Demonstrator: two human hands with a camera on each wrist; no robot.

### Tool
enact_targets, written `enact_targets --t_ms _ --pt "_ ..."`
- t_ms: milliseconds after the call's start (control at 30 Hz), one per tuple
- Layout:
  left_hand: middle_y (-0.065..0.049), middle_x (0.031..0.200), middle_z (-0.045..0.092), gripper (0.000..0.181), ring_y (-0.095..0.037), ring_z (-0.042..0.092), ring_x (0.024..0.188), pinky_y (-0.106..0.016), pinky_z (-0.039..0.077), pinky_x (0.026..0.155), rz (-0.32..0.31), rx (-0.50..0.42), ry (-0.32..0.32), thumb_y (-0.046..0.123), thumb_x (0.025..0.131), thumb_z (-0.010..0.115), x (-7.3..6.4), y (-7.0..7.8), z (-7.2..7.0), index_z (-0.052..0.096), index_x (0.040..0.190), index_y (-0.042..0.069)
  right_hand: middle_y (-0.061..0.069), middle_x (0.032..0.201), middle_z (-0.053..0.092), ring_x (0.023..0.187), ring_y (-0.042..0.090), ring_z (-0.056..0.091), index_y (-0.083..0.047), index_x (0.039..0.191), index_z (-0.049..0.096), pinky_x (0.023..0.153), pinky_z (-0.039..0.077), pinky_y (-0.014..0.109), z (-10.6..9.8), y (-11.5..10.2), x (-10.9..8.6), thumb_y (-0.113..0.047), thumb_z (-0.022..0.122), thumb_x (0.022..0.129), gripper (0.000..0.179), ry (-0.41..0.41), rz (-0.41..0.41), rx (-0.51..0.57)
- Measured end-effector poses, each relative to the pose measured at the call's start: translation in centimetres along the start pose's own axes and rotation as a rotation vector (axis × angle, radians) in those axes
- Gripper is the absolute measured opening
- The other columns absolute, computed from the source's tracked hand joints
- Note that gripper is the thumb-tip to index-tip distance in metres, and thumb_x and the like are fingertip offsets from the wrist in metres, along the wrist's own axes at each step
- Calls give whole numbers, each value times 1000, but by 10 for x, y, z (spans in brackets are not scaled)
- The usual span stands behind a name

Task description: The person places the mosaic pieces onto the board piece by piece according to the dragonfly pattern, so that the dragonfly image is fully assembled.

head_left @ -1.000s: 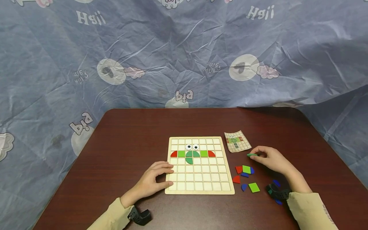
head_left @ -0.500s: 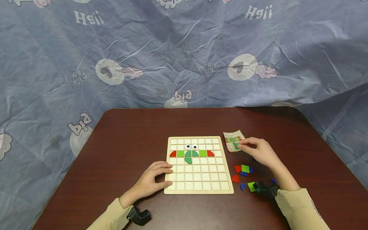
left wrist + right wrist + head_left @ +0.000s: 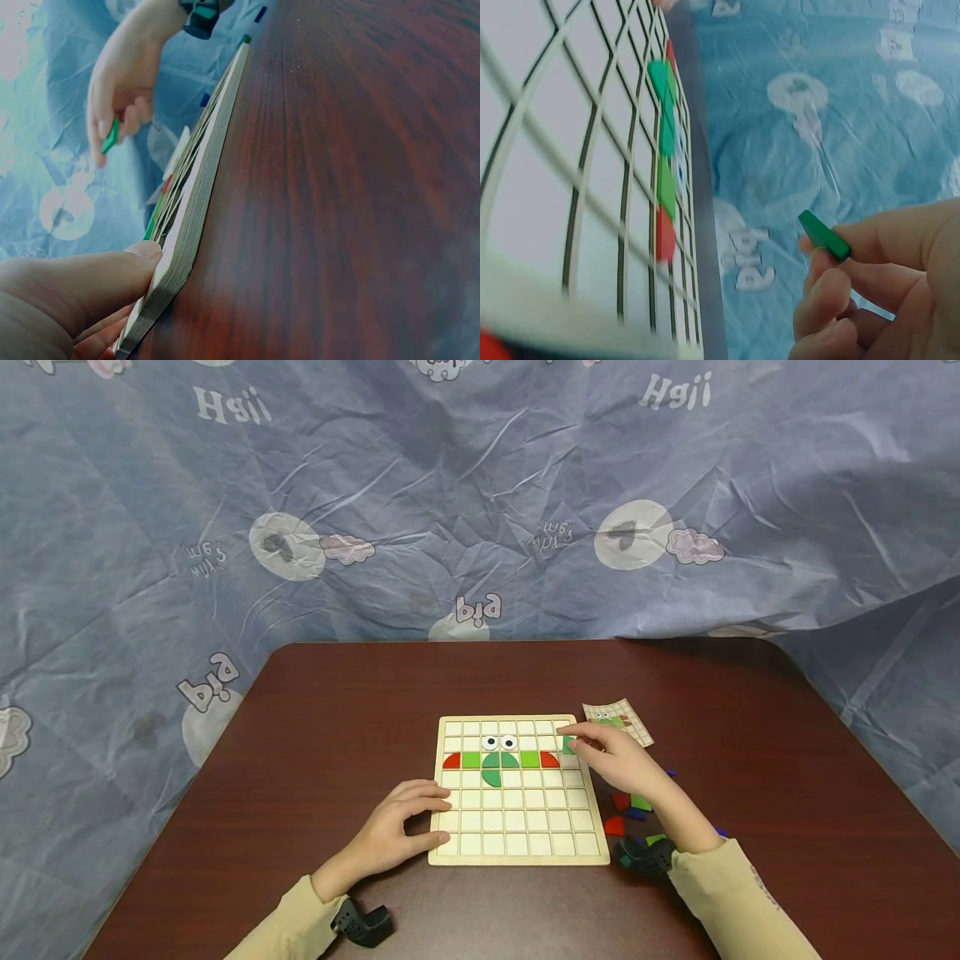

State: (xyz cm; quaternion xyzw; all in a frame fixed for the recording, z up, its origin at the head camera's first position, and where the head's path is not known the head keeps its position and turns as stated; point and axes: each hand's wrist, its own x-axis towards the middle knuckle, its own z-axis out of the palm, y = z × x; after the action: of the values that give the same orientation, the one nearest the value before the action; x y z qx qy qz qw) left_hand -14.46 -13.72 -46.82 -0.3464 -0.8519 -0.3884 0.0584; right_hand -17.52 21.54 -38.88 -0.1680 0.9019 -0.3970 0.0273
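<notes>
A square wooden grid board (image 3: 517, 861) lies on the table. In it sit two eye tiles (image 3: 499, 742), green quarter-round tiles (image 3: 491, 777), lime square tiles (image 3: 528, 760) and red quarter-round tiles (image 3: 452, 762). My left hand (image 3: 386, 835) rests on the board's left side, fingers fairly straight, with the thumb (image 3: 120, 274) touching the edge in the left wrist view. Above the board's upper right part, my right hand (image 3: 618, 764) pinches a green tile (image 3: 825, 236) between thumb and finger. The tile is clear of the board; its full outline is partly hidden by the fingers.
A pattern card (image 3: 637, 725) lies right of the board, partly behind my right hand. Loose red tiles (image 3: 614, 826), lime tiles (image 3: 641, 802) and blue tiles (image 3: 636, 814) are scattered beside the board, some under my right forearm. A patterned blue cloth (image 3: 480, 527) hangs behind the table.
My right hand has carried the green tile leftward, from the loose tiles past the pattern card to over the board's upper right. The left hand stays on the board's edge.
</notes>
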Motion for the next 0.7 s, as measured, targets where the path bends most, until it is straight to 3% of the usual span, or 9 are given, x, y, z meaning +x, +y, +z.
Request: enact_targets --t_ms 167,300,500,700 --pt "3 121 60 37 -20 46 121 -41 38 100 8 -3 2 29 77 78 0 0 -1 69 109 13 4 96 63 75 19 54 -7 118 61 63 46 34 17 -14 11 -16 51 97 25 -32 3 70" --pt "3 121 60 37 -21 47 120 -41 39 99 18 -1 7 30 77 78 0 0 0 69 109 12 5 94 62 77 18 56 -2 112 60 67 47 33 29 -19 17 -13 56 92 23 -45 31 132" --pt "4 121 60 36 -21 47 120 -40 38 99 21 -2 7 29 78 77 0 -1 0 69 108 12 4 87 67 76 22 63 0 103 65 64 51 32 45 -18 24 -15 67 86 22 -70 86 199" --pt "4 121 60 36 -21 47 121 -40 38 100 22 -1 9 28 77 78 -1 -1 0 69 108 12 6 81 70 68 22 65 -1 99 68 60 54 33 58 -16 26 -11 66 87 16 -72 140 216"
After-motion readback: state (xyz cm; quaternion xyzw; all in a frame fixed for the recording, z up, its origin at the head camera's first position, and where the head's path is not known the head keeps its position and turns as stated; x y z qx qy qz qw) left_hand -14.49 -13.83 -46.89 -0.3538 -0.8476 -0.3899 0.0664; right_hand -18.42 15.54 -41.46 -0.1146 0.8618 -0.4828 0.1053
